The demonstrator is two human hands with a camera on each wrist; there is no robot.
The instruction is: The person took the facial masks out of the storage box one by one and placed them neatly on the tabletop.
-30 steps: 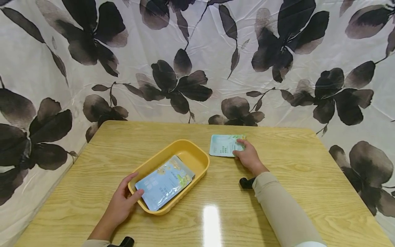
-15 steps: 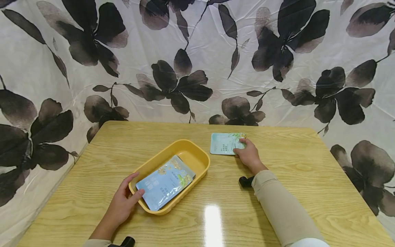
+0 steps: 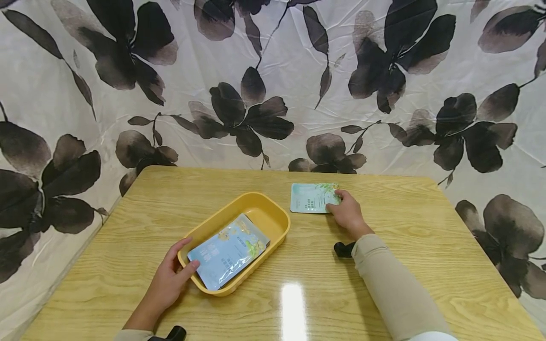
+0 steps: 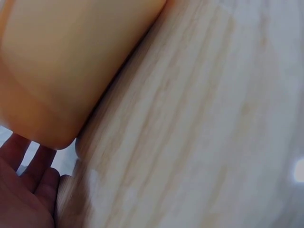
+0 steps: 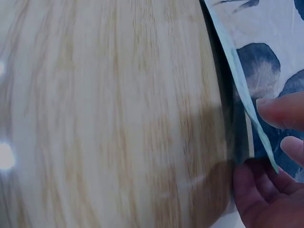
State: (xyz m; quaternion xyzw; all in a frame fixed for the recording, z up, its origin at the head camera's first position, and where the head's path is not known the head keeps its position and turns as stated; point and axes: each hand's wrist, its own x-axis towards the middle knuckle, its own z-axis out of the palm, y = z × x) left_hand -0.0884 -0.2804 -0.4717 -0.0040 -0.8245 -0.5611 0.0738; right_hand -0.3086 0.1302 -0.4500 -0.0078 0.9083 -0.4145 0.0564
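A yellow plastic basket stands on the table, with a blue sachet on top of a stack of flat packets inside it. My left hand grips the basket's near left end, thumb over the rim and fingers outside. In the left wrist view those fingers lie against the basket's end. Farther right lies a pale green sachet. At its right edge is my right hand. In the right wrist view the thumb shows a narrow gap from the green sachet.
The wood-grain table runs back to a floral curtain. A bright light reflection lies on its front part. A black wrist device shows under the right sleeve.
The green sachet shifted slightly toward the back edge and straightened, then stayed put. My right hand then moved a little right, off the sachet's edge. Left hand and basket kept still.
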